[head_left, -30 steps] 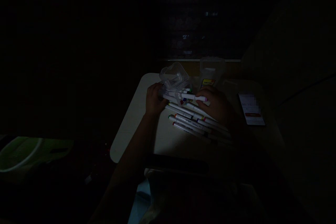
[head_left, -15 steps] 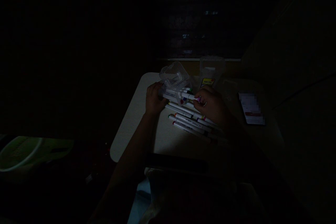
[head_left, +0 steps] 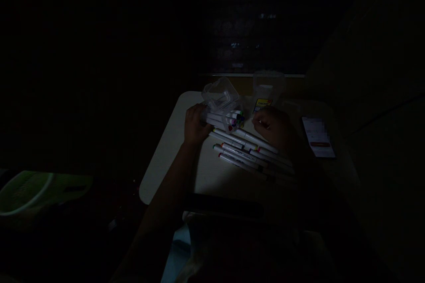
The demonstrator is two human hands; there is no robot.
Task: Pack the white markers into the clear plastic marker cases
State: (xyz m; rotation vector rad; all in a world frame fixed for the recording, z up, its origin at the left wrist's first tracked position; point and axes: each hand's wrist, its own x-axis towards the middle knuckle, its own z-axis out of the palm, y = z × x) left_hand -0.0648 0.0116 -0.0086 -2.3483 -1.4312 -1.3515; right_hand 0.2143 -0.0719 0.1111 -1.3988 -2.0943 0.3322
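Nr tbl (head_left: 169,159) far edge, L fingers (head_left: 198,109) clamped on case (head_left: 220,93), R fingers (head_left: 262,116) too dim to tell, gap to phone (head_left: 317,135)

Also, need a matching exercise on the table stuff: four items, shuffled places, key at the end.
1. clear plastic case with white markers inside
2. flat rectangular phone with a lit screen
3. clear plastic container with a yellow label
4. loose white markers with coloured ends

A. to the right of the right hand
B. lying close together on the pale table
C. gripped by the left hand
D. just beyond the right hand

Pairs: 1-C, 2-A, 3-D, 4-B
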